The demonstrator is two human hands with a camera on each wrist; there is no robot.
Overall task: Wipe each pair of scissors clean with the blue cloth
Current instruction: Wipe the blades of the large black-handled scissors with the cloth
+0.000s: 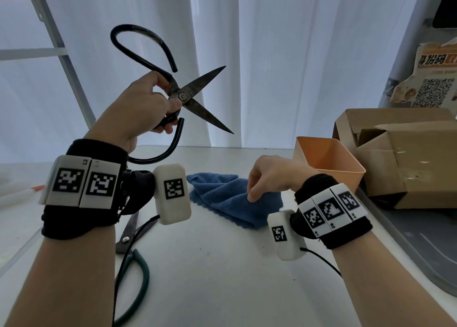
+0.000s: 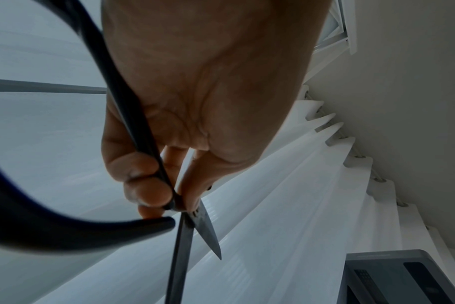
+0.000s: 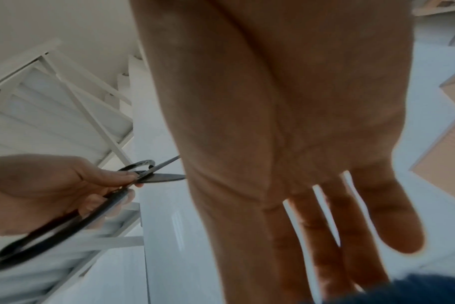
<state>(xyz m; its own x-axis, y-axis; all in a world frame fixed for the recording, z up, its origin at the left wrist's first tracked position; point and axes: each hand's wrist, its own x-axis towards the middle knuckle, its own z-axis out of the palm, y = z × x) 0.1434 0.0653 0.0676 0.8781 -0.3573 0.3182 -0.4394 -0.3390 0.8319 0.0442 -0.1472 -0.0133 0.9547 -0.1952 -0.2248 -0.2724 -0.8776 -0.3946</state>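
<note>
Left hand (image 1: 146,104) raised above the table's (image 1: 222,265) far edge, fingers and thumb pinching the black-handled scissors (image 1: 184,96) at the pivot; blades spread wide, dull and dark-stained. Right hand (image 1: 269,178) over the blue cloth (image 1: 222,198), fingers nearly straight, tips touching it. Cloth crumpled mid-table. Green-handled scissors (image 1: 131,252) flat near the left edge.
</note>
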